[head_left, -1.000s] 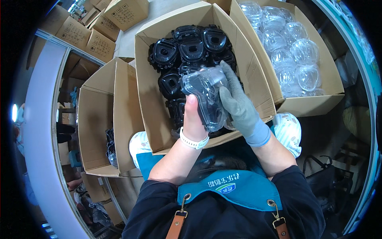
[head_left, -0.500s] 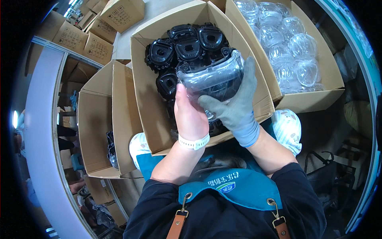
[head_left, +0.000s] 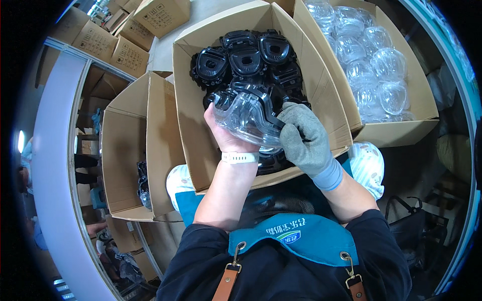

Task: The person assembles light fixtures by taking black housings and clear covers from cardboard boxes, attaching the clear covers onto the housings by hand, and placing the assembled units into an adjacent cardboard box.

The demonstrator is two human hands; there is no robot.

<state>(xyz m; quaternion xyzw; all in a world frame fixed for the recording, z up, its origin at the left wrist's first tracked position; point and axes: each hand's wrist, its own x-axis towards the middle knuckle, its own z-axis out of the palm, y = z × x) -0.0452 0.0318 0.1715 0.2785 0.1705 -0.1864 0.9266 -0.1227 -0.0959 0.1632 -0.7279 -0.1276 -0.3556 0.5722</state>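
**Clear mask shell held over a box of black frames**

A clear mask shell (head_left: 246,118) with a black rim along its upper edge is shown held between both hands, above the middle cardboard box (head_left: 188,100). The bare left hand (head_left: 223,135), marked by a white wristband (head_left: 240,157), is closed around the shell's left and lower side, so that the piece is cradled from beneath. The right hand (head_left: 304,138), covered by a grey glove, is clamped on the shell's right end, with the fingertips pressed at the point where the black rim meets the clear plastic; this grip appears suited to seating or steadying the rim, though the contact itself is partly hidden. The shell is tilted with its hollow side toward the wearer, probably so that the edge can be seen.

The middle box is filled with black frames (head_left: 246,57), stacked loosely and within easy reach directly below the hands. A second box (head_left: 401,125), to the right, is packed with clear domed shells (head_left: 371,65). A third, open box (head_left: 123,150) stands to the left, with a few dark parts at its lower end. A blue apron (head_left: 291,241) with brown straps is seen at the lower edge. More closed cartons (head_left: 160,15) are stacked at the top left.
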